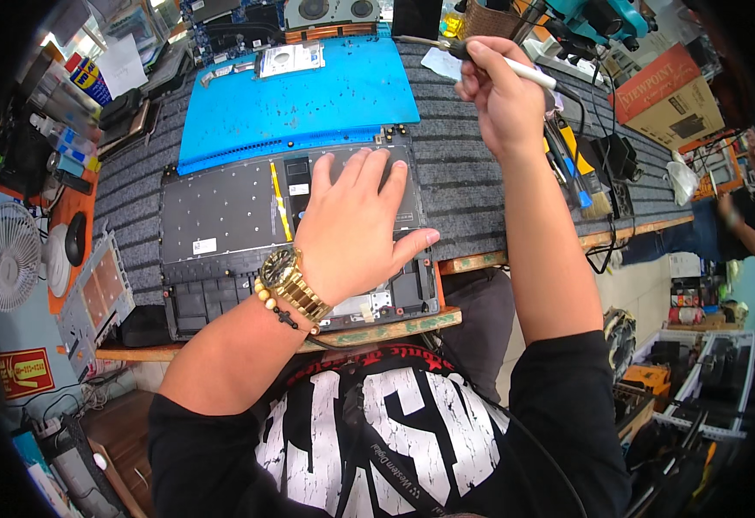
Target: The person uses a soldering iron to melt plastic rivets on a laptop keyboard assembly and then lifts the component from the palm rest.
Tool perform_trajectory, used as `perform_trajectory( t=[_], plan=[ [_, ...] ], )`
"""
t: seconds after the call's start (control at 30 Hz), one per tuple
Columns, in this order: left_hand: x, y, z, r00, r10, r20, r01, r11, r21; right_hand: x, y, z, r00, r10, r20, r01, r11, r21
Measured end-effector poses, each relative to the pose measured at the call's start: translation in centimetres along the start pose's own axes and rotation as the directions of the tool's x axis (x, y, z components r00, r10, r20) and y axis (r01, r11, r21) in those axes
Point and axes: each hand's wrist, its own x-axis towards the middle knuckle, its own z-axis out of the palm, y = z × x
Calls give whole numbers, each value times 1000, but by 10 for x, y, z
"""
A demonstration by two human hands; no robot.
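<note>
A soldering iron (531,72) with a white handle is gripped in my right hand (509,108), raised over the far right of the bench. Its metal tip points left, close to the far right corner of a blue mat (300,116). Palm down, fingers spread, my left hand (352,211) lies on an opened dark laptop chassis (213,203) at the bench's front edge. A yellow strip (280,203) runs across the chassis left of that hand. My left palm hides part of the chassis.
On the mat rests a silver-and-white drive-like part (291,59). Circuit boards (235,26) and a twin-fan cooler (330,10) stand behind it. Brushes and hand tools (580,168) lie right, near a cardboard box (667,95). A white fan (19,255) stands left. Another person (732,220) is far right.
</note>
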Motion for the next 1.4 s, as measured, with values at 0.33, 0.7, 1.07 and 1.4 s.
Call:
perform_trajectory(
  t=[0.33,0.7,1.07,1.4],
  plan=[
    [1,1,-6,998,-67,19,67,997,33,19,53,20,996,74,-48,-75,997,-16],
    [5,0,-11,994,-89,67,89,996,-5,15,53,14,994,100,50,-96,992,-81],
    [0,-3,-10,998,-68,15,68,998,4,-14,11,0,956,288,53,-287,958,-24],
    [1,-2,-10,997,-74,25,74,997,-3,-48,21,-18,960,271,71,-259,955,-143]
  ],
)
